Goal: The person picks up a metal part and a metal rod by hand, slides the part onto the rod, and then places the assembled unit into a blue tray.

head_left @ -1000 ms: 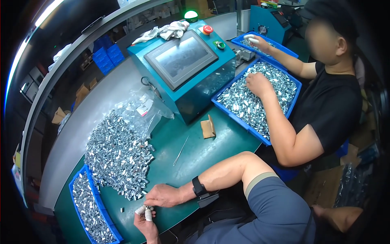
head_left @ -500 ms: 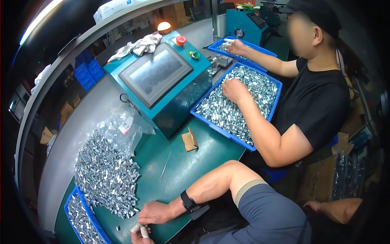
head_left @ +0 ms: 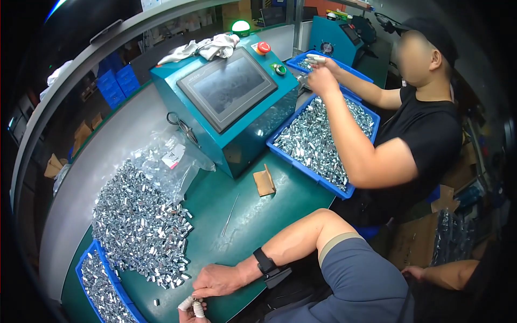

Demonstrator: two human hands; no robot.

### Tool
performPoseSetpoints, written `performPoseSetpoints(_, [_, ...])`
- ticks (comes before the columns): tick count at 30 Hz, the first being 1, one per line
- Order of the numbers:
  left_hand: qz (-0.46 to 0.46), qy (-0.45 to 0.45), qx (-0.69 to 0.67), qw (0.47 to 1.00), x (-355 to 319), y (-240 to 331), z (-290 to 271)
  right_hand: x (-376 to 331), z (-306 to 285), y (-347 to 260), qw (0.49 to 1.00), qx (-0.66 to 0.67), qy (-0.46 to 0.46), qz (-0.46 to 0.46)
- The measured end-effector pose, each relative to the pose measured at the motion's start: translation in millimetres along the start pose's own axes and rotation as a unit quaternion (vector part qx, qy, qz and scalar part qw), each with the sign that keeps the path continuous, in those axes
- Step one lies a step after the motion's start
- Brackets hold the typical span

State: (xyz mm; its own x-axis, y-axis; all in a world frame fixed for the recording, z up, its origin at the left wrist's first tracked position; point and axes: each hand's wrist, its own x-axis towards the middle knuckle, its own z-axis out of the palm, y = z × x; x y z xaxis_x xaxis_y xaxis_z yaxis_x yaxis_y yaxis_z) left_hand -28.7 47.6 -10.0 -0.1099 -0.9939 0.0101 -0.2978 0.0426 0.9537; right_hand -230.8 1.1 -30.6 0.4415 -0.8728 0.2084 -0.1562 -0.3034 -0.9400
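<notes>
Bench point(head_left: 237, 237) space is the worry here tbh: the loose heap of small shiny metal parts point(head_left: 137, 226) at 9 o'clock sprawls right to the edge above the blue bin point(head_left: 110, 277), so a careless sweep could scatter them. The right hand point(head_left: 218, 281) lies loosely curled, palm down, at 6 o'clock, gripping nothing I can see. The left hand point(head_left: 189, 311), fingertips taped, is mostly cropped, can't tell its grip; one stray part point(head_left: 156, 302) sits just beside it and could roll off.

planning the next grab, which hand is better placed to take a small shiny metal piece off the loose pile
Right, probably. The right hand rests on the green table, fingertips beside the loose pile of small shiny metal pieces; the left hand, fingers taped white, sits lower, mostly out of frame.
</notes>
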Motion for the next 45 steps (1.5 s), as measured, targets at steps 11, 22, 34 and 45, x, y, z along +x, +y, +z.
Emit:
performPoseSetpoints(11, [-0.019,-0.042,0.014,0.999,2,-8,-4,-2,1,9,0.999,-0.040,0.002,0.002])
performPoseSetpoints(22, [0.096,0.010,0.028,0.995,11,-17,9,-4,3,1,0.996,-0.075,0.039,-0.042])
performPoseSetpoints(34, [0.187,0.138,0.250,0.940,6,2,-53,4,-6,-3,0.994,0.078,0.032,0.075])
performPoseSetpoints(45, [0.208,0.104,0.475,0.848,57,-21,-119,5,-4,0,0.988,0.113,0.075,0.071])
